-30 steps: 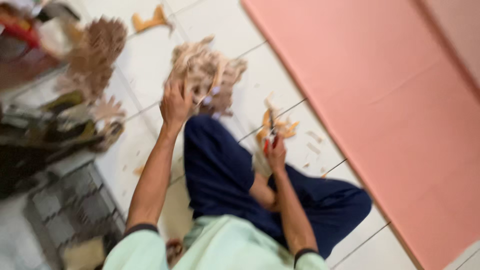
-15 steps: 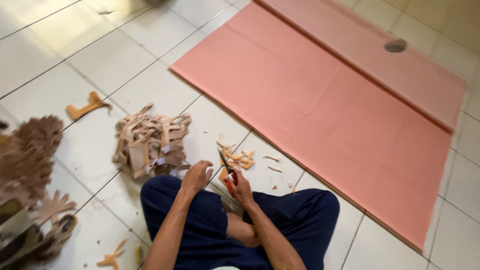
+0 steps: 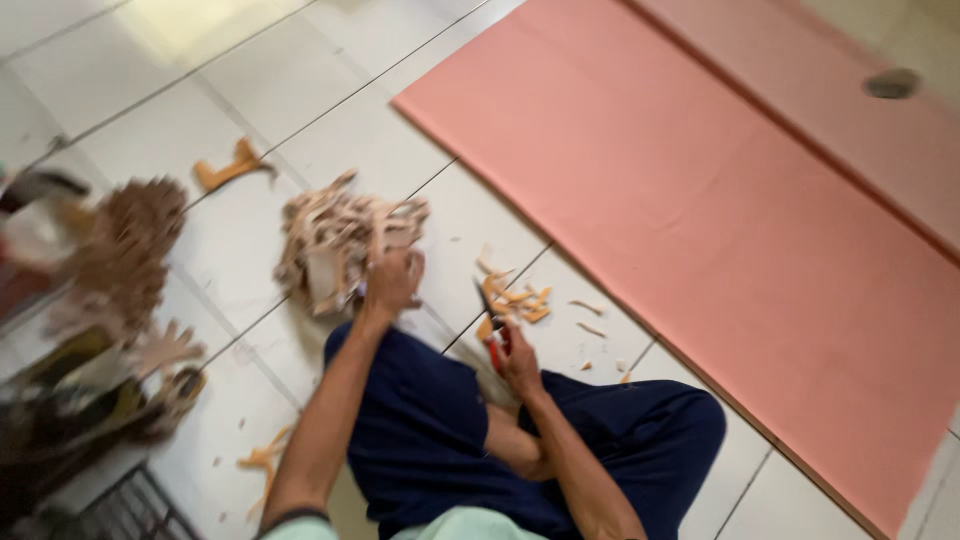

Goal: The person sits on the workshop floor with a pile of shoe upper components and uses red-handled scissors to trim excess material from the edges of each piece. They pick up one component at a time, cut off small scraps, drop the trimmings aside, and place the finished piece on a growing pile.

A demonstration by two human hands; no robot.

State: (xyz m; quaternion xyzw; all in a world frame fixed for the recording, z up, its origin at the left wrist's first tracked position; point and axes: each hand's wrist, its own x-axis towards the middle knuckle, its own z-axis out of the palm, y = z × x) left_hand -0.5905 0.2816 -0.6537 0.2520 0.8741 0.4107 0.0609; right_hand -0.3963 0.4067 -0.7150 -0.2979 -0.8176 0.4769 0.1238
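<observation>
I sit cross-legged on a white tiled floor in dark blue trousers (image 3: 430, 420). My left hand (image 3: 392, 281) reaches forward into a heap of pale wooden cut-out pieces (image 3: 335, 240) and is closed on one of them. My right hand (image 3: 519, 360) rests by my knee and grips a small knife with a red handle (image 3: 492, 340), blade pointing away from me. Just beyond the blade lies a small scatter of orange-tan shavings and offcuts (image 3: 515, 300).
A large pink mat (image 3: 720, 200) covers the floor to the right. A brown carved pile (image 3: 130, 250) and blurred clutter (image 3: 90, 390) stand at the left, with a dark wire crate (image 3: 130, 510) at the bottom left. One lone wooden piece (image 3: 232, 168) lies farther away.
The view swung left and nearer. My left hand moved from beside my knee forward onto the wooden heap. The right hand stayed by the knee with the knife.
</observation>
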